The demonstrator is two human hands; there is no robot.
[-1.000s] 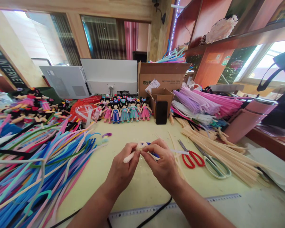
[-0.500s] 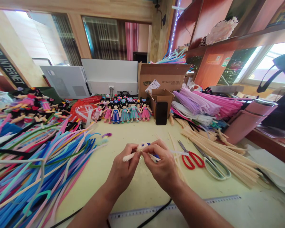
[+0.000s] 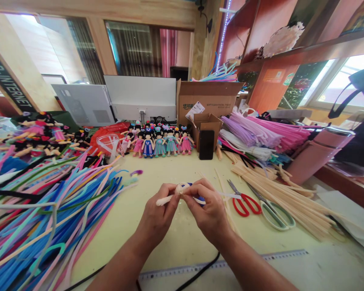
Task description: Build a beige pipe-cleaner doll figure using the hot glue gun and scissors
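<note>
Head view shows both bare forearms reaching in from the near side and slanting inward until the hands nearly meet, palms turned toward each other. The left hand [image 3: 160,206] pinches a small cream piece [image 3: 182,188] with blue on it between thumb and curled index finger, a cream end poking out past the thumb. The right hand [image 3: 208,202] grips the same piece from the other side, fingers bent over it, blue showing beneath them. The piece sits between the two sets of fingertips, above the pale yellow tabletop [image 3: 182,234].

Below the wrists, a ruler [image 3: 282,254] runs across the near part of the surface, with a black cord [image 3: 200,275] over it. Farther back stand a row of dolls [image 3: 159,141], a phone [image 3: 206,144], a cardboard box [image 3: 210,97] and a monitor [image 3: 141,93].

Yellow tabletop stretches from the hands to the dolls; a heap of coloured strips [image 3: 75,206] bounds it at left, while red-handled scissors [image 3: 244,196] lie near the right hand, with cream strips [image 3: 279,196] beyond
</note>
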